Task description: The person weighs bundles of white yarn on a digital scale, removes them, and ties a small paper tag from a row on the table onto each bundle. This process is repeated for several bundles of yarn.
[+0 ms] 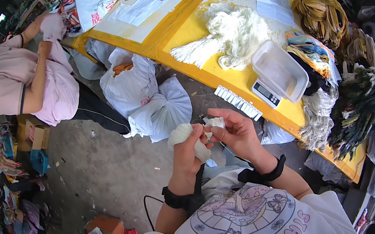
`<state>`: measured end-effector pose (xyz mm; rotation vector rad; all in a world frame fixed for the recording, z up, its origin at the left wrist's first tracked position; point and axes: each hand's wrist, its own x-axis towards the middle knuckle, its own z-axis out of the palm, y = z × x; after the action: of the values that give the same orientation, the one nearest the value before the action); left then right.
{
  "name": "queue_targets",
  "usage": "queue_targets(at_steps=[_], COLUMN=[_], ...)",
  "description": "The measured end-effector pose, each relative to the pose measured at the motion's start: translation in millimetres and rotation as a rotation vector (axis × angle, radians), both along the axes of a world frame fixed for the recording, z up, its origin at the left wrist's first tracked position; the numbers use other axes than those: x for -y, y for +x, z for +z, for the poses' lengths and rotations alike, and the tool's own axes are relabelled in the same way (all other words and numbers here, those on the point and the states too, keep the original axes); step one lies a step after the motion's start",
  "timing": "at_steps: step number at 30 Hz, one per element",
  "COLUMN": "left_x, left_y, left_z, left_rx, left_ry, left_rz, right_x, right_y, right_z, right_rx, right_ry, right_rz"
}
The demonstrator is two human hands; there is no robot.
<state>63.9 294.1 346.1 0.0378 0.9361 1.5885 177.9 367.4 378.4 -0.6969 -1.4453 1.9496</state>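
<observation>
Both hands are pinching one white yarn bundle [190, 136] — left hand [187, 151] wrapped closed around it, right hand [236, 131] fingertips gripping its end, possibly tying; the heap of white yarn [233, 33] beyond the fingers is waiting.

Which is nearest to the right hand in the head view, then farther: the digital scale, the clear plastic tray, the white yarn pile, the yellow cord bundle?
From the right hand:
1. Digital scale, just up-right on the yellow table's edge.
2. Clear plastic tray, beside the scale, farther onto the table.
3. White yarn pile, mid-table beyond.
4. Yellow cord bundle, far right corner.
</observation>
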Motion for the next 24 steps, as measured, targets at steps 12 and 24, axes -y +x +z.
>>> queue_targets(at_steps=[12,24], left_x=[-14,-29], left_y=[7,20], left_z=[-13,-17], left_rx=[0.009,-0.019], left_ry=[0.037,-0.038], left_rz=[-0.07,0.031], right_x=[-6,-17], right_y=[8,13], right_z=[-16,-25], right_rx=[0.108,0.097], right_ry=[0.109,-0.062], right_rz=[0.027,-0.143])
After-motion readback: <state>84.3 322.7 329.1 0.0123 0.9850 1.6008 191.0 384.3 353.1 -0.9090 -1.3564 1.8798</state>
